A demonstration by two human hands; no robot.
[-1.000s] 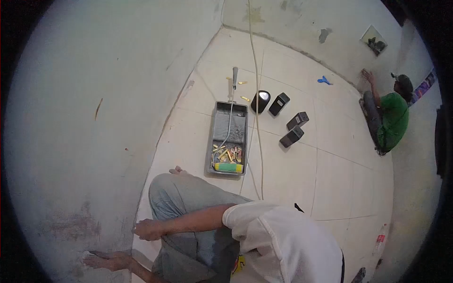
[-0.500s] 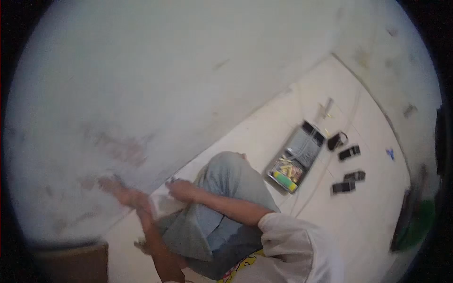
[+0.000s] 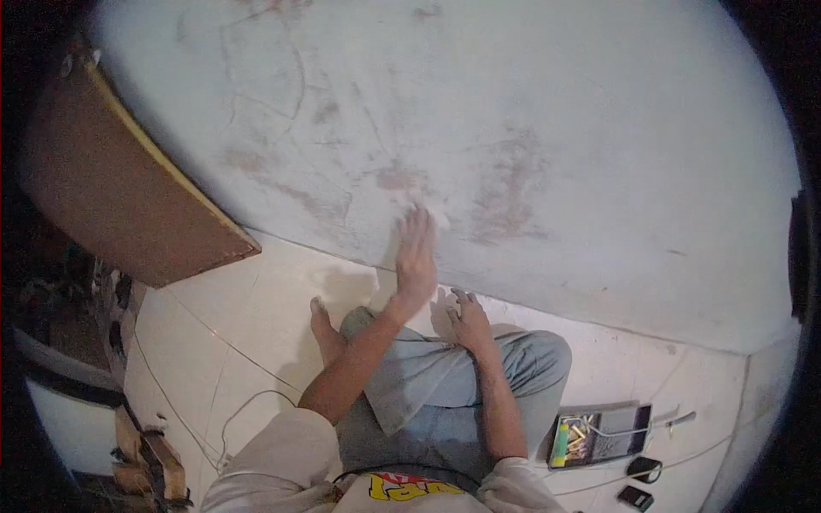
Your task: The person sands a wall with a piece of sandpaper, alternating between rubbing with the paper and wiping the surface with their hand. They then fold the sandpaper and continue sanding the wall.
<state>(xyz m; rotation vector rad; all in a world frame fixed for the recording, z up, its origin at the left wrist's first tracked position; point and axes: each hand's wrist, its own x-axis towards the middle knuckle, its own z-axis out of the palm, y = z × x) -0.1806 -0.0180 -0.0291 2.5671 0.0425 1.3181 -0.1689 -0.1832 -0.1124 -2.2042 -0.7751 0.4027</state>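
Against the scuffed white wall [image 3: 599, 188], my left hand [image 3: 416, 252] lies with its fingers stretched upward, just below a reddish-brown smudge [image 3: 398, 179]. A small pale patch shows beside its fingertips. My right hand [image 3: 469, 322] is low in front of my crossed legs, near the base of the wall, with its fingers apart and nothing visible in them. The grey trousers [image 3: 419, 376] cover my folded knees, and one bare foot [image 3: 321, 321] pokes out on the left.
A brown board [image 3: 128, 188] with a yellow edge leans at the left. On the tiled floor to the right lies an open tray [image 3: 594, 462] of small items, with a black roll [image 3: 644, 468] and a black block [image 3: 635, 497] near it. Cables run across the tiles.
My view has swung left, so the wall now faces me and the tray sits at lower right. Both hands are now nearer the middle of the view.
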